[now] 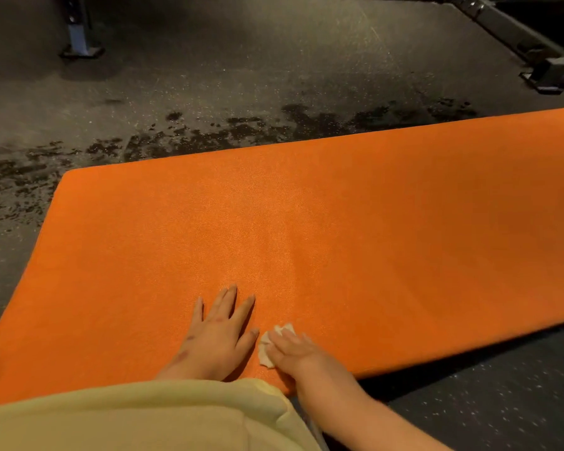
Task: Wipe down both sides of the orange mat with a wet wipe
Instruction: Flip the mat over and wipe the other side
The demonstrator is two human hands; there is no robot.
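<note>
The orange mat (323, 222) lies flat on the dark floor and runs from the lower left to the right edge of the view. My left hand (220, 333) rests flat on the mat near its front edge, fingers straight and spread. Just to its right, my right hand (293, 351) presses a crumpled white wet wipe (267, 348) onto the mat with fairly straight fingers. Most of the wipe is hidden under that hand. A pale yellow garment covers my left forearm at the bottom of the view.
The speckled dark floor (209, 92) has wet patches (241, 131) along the mat's far edge. A metal post foot (80, 50) stands at the back left. A dark equipment frame (534, 50) lies at the back right. More floor (485, 402) shows at the lower right.
</note>
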